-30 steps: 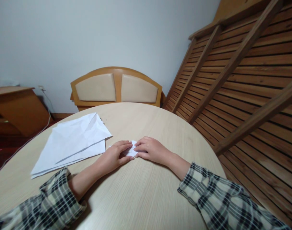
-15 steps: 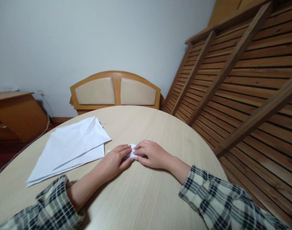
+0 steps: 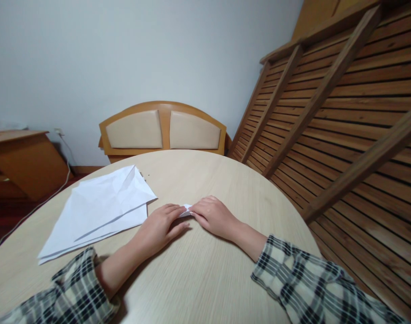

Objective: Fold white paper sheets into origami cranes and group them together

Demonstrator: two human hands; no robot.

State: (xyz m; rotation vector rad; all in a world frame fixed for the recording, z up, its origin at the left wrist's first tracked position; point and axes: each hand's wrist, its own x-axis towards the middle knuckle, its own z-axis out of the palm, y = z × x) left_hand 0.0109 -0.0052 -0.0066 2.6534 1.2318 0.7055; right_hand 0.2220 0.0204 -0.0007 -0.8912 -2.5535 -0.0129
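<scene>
A small piece of folded white paper (image 3: pixel 186 210) lies on the round table between my two hands, much of it covered by fingers. My left hand (image 3: pixel 163 223) holds its left side down with curved fingers, while the thumb lies apart, nearer to me on the tabletop. With thumb and fingers together, my right hand (image 3: pixel 214 216) pinches the paper's right side. The fold under the fingertips is hidden.
To the left on the pale wooden table (image 3: pixel 192 283) lie several creased white paper sheets (image 3: pixel 100 207), overlapping. Behind the table stands a headboard with cream panels (image 3: pixel 134 129). A slatted wooden frame (image 3: pixel 343 112) leans at the right, and a desk (image 3: pixel 26 157) is at far left.
My left thumb has come off the paper onto the table. The right thumb and fingers have closed together at the paper's edge, and less of the paper shows.
</scene>
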